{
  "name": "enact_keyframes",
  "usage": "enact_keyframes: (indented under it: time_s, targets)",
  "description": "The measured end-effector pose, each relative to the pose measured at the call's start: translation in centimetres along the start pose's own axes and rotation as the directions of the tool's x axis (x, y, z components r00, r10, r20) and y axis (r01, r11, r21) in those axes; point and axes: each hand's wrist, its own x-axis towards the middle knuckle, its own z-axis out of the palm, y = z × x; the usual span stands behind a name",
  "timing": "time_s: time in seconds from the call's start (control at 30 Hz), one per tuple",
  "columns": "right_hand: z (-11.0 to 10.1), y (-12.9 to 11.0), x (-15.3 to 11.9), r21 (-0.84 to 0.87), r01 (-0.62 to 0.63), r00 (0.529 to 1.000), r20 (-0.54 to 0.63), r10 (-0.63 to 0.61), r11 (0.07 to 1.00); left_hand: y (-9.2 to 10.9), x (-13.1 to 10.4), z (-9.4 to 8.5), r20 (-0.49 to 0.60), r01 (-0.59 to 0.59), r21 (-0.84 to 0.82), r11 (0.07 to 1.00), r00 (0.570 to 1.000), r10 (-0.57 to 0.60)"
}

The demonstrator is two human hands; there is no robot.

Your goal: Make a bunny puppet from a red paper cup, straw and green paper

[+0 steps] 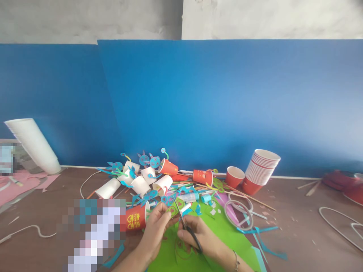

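Left hand (pixel 155 226), lower centre, pinches green heart-marked paper (pixel 171 210); right hand (pixel 198 231) curls around black-handled metal scissors (pixel 193 236). If the paper twists, cuts could stray.

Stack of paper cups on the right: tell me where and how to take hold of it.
I'd grip the stack of paper cups around the red wall of its lowest cup, from the front right. The cups nest rims up, so the bottom one should carry the rest; a single red cup crowds the left, and a blue panel stands behind.
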Motion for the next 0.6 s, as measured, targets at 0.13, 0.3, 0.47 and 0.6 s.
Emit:
enact_keyframes:
  time_s: [0.13, 0.3, 0.47, 0.6]
  targets:
    - [-0.5, -0.6, -0.2, -0.072, -0.078, 0.997, -0.010, 0.078, 0.994, 0.1, 0.0, 0.0, -0.033, 0.019, 0.074, 0.997, 0.999, -0.016]
    - [-1.3, -1.1, -0.4, -0.183, -0.102, 0.994, 0.029, 0.109, 0.978, 0.2, -0.1, 0.1, -0.074, 0.024, 0.134, 0.991, 0.997, -0.014]
    - [-2.3, -0.7, -0.5, -0.239, -0.104, 0.990, 0.063, 0.123, 0.965, 0.2, -0.2, 0.3, -0.051, 0.032, 0.127, 0.991, 0.998, -0.025]
    - [-3.0, -0.5, -0.6, -0.284, -0.107, 0.987, 0.082, 0.135, 0.953, -0.1, -0.2, 0.3, -0.030, 0.046, 0.096, 0.994, 0.999, -0.044]
